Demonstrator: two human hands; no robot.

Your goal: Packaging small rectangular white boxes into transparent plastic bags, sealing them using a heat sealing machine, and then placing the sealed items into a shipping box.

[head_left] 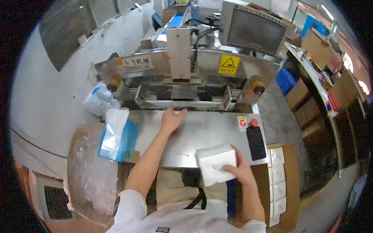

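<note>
The step in hand looks like feeding packs into the sealing machine, and it goes best if the reaching hand stays flat on the plate and clear of the metal jaws above, while the next pack is kept square and uncrushed until it is laid down.

The left hand (172, 119) lies open and flat, fingers spread, at the far edge of the flat stainless-steel work plate (210, 134), just below the mouth of the grey metal sealing machine (182, 73). It holds nothing; whether it touches anything beyond the plate cannot be told.

The right hand (240, 169) is closed around the near corner of a white, soft rectangular pack of tissues (216, 164), thumb on top, fingers hidden beneath. The pack sits at the near edge of the plate, partly overhanging it.

To the left lies a loose stack of clear-and-blue plastic wrappers (115, 135). To the right, a black oblong device (256, 142) rests below a red round button (253, 122), and a row of white packs (276, 176) fills a brown cardboard tray (291, 171).
</note>
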